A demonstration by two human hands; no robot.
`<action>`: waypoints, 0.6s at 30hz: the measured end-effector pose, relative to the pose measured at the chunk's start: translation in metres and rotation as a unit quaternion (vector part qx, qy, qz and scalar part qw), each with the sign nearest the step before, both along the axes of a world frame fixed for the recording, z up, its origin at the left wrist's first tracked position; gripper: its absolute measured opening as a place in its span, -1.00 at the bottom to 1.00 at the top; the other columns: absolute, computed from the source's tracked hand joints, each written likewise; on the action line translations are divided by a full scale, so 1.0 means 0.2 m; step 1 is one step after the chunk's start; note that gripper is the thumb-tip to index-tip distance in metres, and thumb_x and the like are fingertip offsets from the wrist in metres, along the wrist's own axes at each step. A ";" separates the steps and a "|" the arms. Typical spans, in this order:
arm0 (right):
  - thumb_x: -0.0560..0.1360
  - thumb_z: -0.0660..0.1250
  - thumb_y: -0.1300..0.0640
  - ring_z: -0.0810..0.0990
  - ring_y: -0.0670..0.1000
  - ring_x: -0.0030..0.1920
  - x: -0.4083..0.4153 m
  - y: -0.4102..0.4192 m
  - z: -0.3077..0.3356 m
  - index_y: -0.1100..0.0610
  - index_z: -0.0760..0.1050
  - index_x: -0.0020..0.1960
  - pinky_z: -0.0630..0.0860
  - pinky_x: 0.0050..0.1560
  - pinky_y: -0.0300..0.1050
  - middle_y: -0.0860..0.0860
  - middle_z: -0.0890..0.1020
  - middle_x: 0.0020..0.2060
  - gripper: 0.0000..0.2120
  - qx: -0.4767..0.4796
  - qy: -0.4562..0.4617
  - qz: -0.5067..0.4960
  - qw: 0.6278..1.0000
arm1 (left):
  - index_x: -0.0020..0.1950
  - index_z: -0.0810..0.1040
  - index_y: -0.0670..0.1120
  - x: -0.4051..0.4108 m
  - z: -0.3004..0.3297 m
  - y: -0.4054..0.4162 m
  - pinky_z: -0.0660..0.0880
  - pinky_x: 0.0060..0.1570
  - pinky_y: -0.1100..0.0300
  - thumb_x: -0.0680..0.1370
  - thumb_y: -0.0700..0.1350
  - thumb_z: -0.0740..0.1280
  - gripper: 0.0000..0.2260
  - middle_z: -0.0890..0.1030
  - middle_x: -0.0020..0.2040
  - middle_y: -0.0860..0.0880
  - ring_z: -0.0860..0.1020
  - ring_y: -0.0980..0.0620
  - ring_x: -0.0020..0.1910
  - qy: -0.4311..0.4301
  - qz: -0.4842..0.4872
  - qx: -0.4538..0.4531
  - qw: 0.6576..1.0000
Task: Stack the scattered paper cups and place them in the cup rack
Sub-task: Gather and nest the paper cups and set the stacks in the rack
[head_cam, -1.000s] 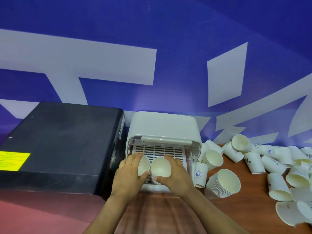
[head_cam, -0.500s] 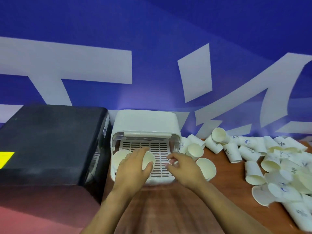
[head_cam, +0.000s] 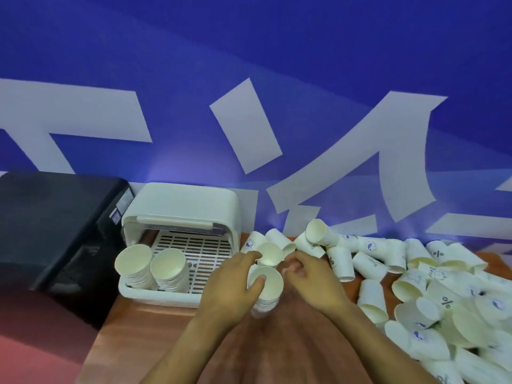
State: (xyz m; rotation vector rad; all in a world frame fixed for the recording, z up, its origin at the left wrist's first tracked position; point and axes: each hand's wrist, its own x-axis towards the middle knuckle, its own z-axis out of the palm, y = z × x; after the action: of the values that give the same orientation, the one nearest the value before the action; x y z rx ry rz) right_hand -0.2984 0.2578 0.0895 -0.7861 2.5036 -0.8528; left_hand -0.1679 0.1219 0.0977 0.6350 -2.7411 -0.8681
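The left hand grips a light, crushable cup stack just beside the rack, best held gently around its walls, while the right hand hovers loosely curled, holding nothing.

White cup rack, cream paper cups, blue-and-white wall

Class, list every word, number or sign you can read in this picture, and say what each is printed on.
"%": on a paper cup at the back of the pile.
"%": on a lower cup.
Lettering on other cups: too blurred to read.
Stickers on the black machine: too small to read.
Wall shapes: no readable word.
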 end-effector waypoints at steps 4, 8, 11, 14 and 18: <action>0.48 0.33 0.00 0.56 -0.13 -0.09 -0.11 0.17 -0.03 -0.05 0.51 0.11 0.49 0.04 -0.15 -0.15 0.60 -0.15 -0.79 0.007 -0.014 0.006 1.000 | 0.36 0.35 0.13 -0.10 0.00 0.17 0.40 0.15 0.20 0.56 0.10 0.22 -0.64 0.47 0.27 0.15 0.44 0.10 0.22 -0.009 0.010 -0.011 1.000; 0.49 0.31 -0.03 0.54 -0.17 -0.08 -0.22 0.27 -0.06 -0.10 0.48 0.14 0.45 -0.04 -0.22 -0.17 0.58 -0.14 -0.78 0.022 -0.020 0.008 1.000 | 0.35 0.37 0.12 -0.20 0.01 0.22 0.40 0.16 0.16 0.55 0.09 0.23 -0.64 0.48 0.27 0.12 0.43 0.07 0.23 -0.025 0.014 -0.016 0.999; 0.49 0.30 -0.05 0.52 -0.19 -0.10 -0.29 0.29 -0.07 -0.11 0.48 0.14 0.43 -0.10 -0.22 -0.19 0.57 -0.15 -0.78 0.033 -0.012 0.010 0.999 | 0.37 0.35 0.10 -0.30 0.02 0.17 0.43 0.14 0.10 0.55 0.12 0.23 -0.60 0.45 0.29 0.06 0.43 0.00 0.22 -0.074 0.020 -0.040 0.996; 0.49 0.29 -0.06 0.52 -0.17 -0.08 -0.36 0.25 -0.07 -0.12 0.46 0.15 0.41 -0.12 -0.19 -0.20 0.57 -0.12 -0.77 0.052 -0.006 0.014 0.999 | 0.42 0.30 0.08 -0.39 0.02 0.11 0.44 0.16 0.06 0.54 0.16 0.22 -0.53 0.40 0.35 0.00 0.42 -0.06 0.25 -0.135 0.017 -0.071 0.988; 0.51 0.28 -0.05 0.53 -0.10 -0.01 -0.44 0.16 -0.11 -0.07 0.45 0.20 0.45 -0.01 -0.16 -0.17 0.56 -0.04 -0.73 0.076 0.009 0.031 0.997 | 0.40 0.31 0.07 -0.49 0.01 0.06 0.43 0.15 0.05 0.53 0.14 0.25 -0.54 0.41 0.33 -0.01 0.42 -0.06 0.26 -0.162 0.021 -0.075 0.984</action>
State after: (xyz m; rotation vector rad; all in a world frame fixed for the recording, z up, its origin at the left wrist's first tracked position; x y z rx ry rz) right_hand -0.3866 0.2905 0.0681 -0.8181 2.5114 -0.6278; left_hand -0.2667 0.1336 0.0998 0.8679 -3.0281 -0.5849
